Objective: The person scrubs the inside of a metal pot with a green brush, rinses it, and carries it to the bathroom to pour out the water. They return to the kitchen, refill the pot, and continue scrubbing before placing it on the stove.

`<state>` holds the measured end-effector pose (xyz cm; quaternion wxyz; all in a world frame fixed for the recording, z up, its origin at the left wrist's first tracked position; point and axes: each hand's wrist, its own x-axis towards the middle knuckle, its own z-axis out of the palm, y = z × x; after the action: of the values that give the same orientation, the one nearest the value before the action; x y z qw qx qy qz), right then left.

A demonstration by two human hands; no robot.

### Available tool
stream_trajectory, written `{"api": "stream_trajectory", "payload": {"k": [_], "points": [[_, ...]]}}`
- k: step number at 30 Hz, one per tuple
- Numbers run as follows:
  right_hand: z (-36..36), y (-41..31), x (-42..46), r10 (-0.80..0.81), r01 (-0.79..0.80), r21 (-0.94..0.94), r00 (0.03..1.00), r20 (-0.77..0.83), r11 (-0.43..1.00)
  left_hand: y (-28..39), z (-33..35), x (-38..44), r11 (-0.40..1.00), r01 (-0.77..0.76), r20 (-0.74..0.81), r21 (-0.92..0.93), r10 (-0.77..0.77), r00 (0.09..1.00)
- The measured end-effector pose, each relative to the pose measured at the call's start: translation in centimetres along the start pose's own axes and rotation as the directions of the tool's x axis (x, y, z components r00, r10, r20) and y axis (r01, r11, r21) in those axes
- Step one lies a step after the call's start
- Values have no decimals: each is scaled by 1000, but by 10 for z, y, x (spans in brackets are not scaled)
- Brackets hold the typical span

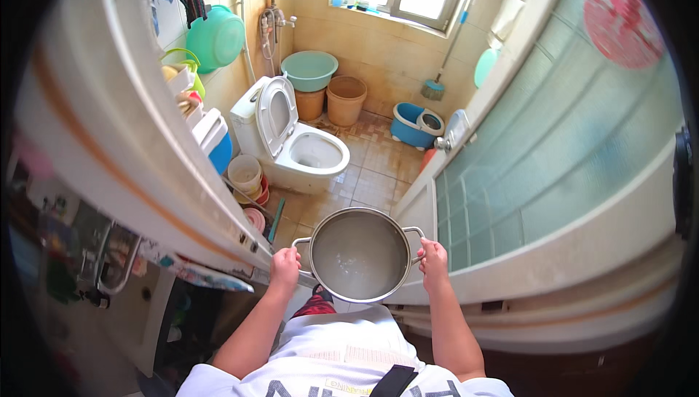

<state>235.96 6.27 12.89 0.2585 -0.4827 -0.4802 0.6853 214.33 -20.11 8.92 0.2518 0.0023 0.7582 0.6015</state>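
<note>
A large round metal pot [360,255] with two loop handles is held level in front of my body, at the bathroom doorway. Cloudy greyish liquid fills much of it. My left hand [285,270] is closed around the handle on the left side, and my right hand [434,261] grips the handle on the right. Beyond the pot stands a white toilet [311,178] with its lid up and its bowl uncovered.
The door frame [256,233] is close on my left; an open door with a frosted glass panel [524,178] is on my right. Buckets and a basin [309,72] stand by the far wall, and a blue mop bucket [409,132] sits on the tiled floor [377,178].
</note>
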Motion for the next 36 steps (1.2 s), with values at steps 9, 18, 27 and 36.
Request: {"api": "stream_trajectory", "payload": {"k": [9,18,27,36], "points": [[105,-52,244,-27,37,-119,996,81,992,54,80,200,1000,7,-98,30,-4,995],[214,-59,458,65,6,-330,977,203,944,57,131,379,972,234,-193,-35,-236,952],[293,-68,565,142,-43,-496,976,163,867,45,147,504,871,464,-13,-162,-473,881],[326,-86,595,222,-150,-549,973,66,822,33,163,556,801,584,54,-134,-582,811]]}}
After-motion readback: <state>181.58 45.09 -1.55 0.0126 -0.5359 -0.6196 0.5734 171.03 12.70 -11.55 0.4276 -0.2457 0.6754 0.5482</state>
